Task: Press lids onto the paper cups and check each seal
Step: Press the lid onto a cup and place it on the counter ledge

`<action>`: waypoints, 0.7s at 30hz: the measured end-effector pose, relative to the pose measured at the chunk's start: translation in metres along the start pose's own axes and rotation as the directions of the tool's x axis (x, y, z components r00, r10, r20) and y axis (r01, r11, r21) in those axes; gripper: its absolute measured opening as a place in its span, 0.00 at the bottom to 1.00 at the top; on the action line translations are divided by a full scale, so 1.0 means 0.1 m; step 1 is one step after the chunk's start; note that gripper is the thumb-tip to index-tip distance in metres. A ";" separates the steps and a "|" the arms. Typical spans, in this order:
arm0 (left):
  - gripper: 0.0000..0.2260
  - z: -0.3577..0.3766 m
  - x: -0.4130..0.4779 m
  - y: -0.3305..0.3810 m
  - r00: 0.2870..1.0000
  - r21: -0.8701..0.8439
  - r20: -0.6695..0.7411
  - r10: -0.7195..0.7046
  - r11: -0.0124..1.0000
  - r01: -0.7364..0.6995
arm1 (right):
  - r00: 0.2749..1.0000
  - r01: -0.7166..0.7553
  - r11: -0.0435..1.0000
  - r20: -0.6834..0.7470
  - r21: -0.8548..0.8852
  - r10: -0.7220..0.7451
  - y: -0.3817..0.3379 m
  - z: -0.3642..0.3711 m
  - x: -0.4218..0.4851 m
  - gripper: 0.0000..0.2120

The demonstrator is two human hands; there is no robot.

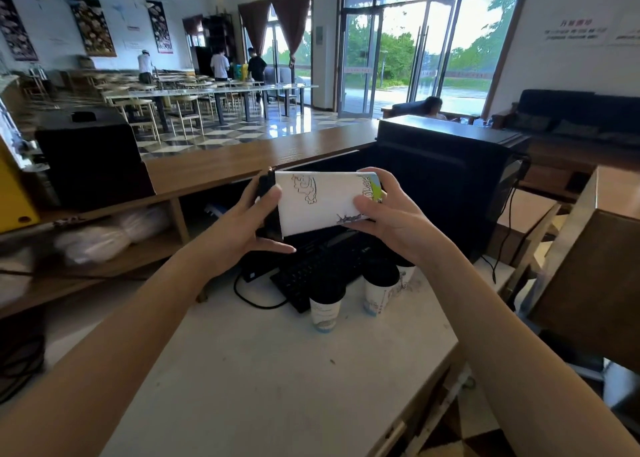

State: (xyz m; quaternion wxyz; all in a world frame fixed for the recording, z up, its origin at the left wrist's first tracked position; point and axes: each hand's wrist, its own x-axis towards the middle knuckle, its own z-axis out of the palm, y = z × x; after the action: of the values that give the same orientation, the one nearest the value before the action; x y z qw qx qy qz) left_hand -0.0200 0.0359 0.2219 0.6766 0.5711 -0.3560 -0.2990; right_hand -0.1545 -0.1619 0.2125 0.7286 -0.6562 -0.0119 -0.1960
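White paper cup (322, 196) sideways, left hand (249, 221) and right hand (391, 221) clasping it; lidded cups (325, 304), keyboard (311, 269) below.

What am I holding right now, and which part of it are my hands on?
A paper cup, tipped sideways. The left hand grips the end with the black lid; the right hand grips the base end.

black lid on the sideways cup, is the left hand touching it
Touching. The head view shows the left hand's thumb lying over the black lid's rim and its fingers under it, with no gap.
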 end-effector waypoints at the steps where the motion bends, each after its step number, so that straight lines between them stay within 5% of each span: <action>1: 0.26 0.01 0.00 0.01 0.999 -0.049 -0.008 -0.044 0.998 0.044 | 1.000 0.005 1.000 0.030 0.000 -0.005 -0.01 -0.01 0.00 0.26; 4: 0.16 0.06 -0.02 0.00 0.996 -0.035 -0.069 -0.048 0.998 0.045 | 0.998 -0.001 0.994 0.061 0.108 -0.006 0.04 -0.03 0.00 0.31; 9: 0.21 0.24 -0.09 -0.13 0.980 0.098 -0.183 0.082 0.993 -0.065 | 0.999 -0.044 0.857 0.016 0.514 0.042 0.39 0.12 0.00 0.42; 12: 0.24 0.32 -0.08 -0.20 0.970 0.141 -0.212 0.123 0.986 -0.095 | 0.999 0.004 0.787 -0.030 0.617 0.019 0.41 0.23 0.05 0.37; 14: 0.25 0.29 -0.03 -0.20 0.962 0.198 -0.232 0.144 0.975 -0.098 | 0.997 0.047 0.795 -0.083 0.605 0.005 0.30 0.25 0.13 0.28; 17: 0.29 0.19 0.14 -0.22 0.956 0.509 -0.217 0.200 0.858 -0.064 | 0.987 0.074 0.889 -0.163 0.452 0.001 0.05 0.23 0.30 0.17; 21: 0.38 0.17 0.43 -0.22 0.974 0.627 -0.126 0.190 0.776 -0.070 | 0.977 0.030 0.988 -0.212 0.153 0.003 -0.17 0.17 0.55 0.21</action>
State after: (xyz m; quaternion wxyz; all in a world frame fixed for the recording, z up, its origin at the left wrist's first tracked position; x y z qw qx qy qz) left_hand -0.0093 -0.0125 0.2075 0.5006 0.7599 -0.4096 -0.0648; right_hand -0.1047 -0.1615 0.2464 0.7733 -0.5727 0.0461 -0.2682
